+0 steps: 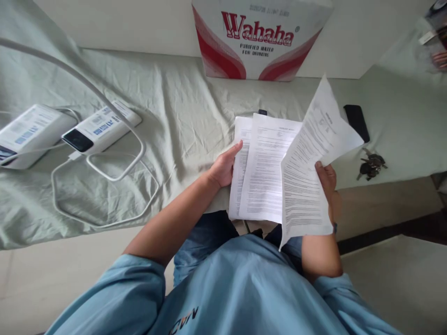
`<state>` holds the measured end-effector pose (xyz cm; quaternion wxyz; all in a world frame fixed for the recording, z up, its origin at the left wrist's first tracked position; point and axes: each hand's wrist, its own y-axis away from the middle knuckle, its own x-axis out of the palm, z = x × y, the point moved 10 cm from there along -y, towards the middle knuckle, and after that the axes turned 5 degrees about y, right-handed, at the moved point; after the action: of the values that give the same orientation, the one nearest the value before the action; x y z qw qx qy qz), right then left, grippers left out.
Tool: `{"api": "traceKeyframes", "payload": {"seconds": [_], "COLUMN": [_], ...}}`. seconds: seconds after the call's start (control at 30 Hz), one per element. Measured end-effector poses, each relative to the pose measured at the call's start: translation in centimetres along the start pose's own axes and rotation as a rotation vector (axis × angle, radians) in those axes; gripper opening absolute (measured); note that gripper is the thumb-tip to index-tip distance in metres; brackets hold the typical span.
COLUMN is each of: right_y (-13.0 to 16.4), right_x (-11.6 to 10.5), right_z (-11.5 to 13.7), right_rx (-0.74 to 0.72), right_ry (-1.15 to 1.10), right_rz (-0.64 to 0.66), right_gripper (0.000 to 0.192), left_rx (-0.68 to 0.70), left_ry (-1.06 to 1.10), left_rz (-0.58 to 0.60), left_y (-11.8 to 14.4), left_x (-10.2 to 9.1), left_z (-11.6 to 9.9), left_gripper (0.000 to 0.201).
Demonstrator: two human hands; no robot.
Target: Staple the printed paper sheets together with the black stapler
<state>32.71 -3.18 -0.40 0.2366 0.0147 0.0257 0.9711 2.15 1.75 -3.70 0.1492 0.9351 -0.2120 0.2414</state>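
Several printed sheets of paper [265, 172] lie overlapped at the table's front edge, a little past it. My left hand [225, 166] grips their left edge, thumb on top and the other fingers hidden beneath. A separate bent printed sheet [307, 181] is lifted at the right of the stack, its top corner raised and its lower end hanging over my lap. My right hand [326, 179] pinches this sheet at its right edge, thumb on the printed side. Part of that hand and the wrist is behind the paper.
A Wahaha water carton [258, 42] stands at the back. Two white power banks [101, 125] with a looped white cable [104, 225] lie on the left. To the right are a black phone [356, 122] and a bunch of keys [372, 165]. A pale green cloth [181, 116] covers the table.
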Motion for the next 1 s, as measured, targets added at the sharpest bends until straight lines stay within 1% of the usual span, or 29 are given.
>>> {"api": "traceKeyframes", "payload": {"seconds": [0.1,0.17,0.23,0.37,0.53,0.73,0.87,0.93,1.0], "right_y": [-0.1,-0.1,-0.2,-0.7,-1.5,-1.8,-1.7,-1.7,-1.8], "right_x": [0.8,0.9,0.8,1.2,1.4,1.2,1.6,1.8,1.5], "right_z": [0.3,0.2,0.1,0.3,-0.1,-0.2,-0.1,0.1,0.3], "right_rx": [-0.034,-0.030,-0.038,-0.120,-0.187,-0.220,-0.228,-0.235,-0.247], "right_ry": [0.022,0.058,0.093,0.137,0.171,0.188,0.209,0.206,0.182], "right_rz": [0.056,0.063,0.060,0.106,0.169,0.174,0.184,0.186,0.146], "right_gripper": [0.035,0.035,0.035,0.039,0.037,0.036,0.038,0.039,0.040], "left_rx": [-0.050,-0.066,-0.073,-0.103,-0.094,-0.072,-0.093,-0.102,-0.104], "left_ry": [0.089,0.116,0.129,0.173,0.302,0.401,0.414,0.411,0.412], "left_rz": [0.030,0.042,0.042,0.043,0.072,0.103,0.129,0.123,0.109], "left_y": [0.1,0.2,0.2,0.3,0.1,0.0,0.1,0.2,0.1], "left_x": [0.5,0.7,0.7,0.8,1.1,1.2,1.4,1.4,1.2], "left_z": [0.5,0.7,0.9,1.5,1.6,1.6,1.8,1.9,1.9], "left_gripper": [0.064,0.056,0.057,0.060,0.058,0.046,0.045,0.044,0.044]}}
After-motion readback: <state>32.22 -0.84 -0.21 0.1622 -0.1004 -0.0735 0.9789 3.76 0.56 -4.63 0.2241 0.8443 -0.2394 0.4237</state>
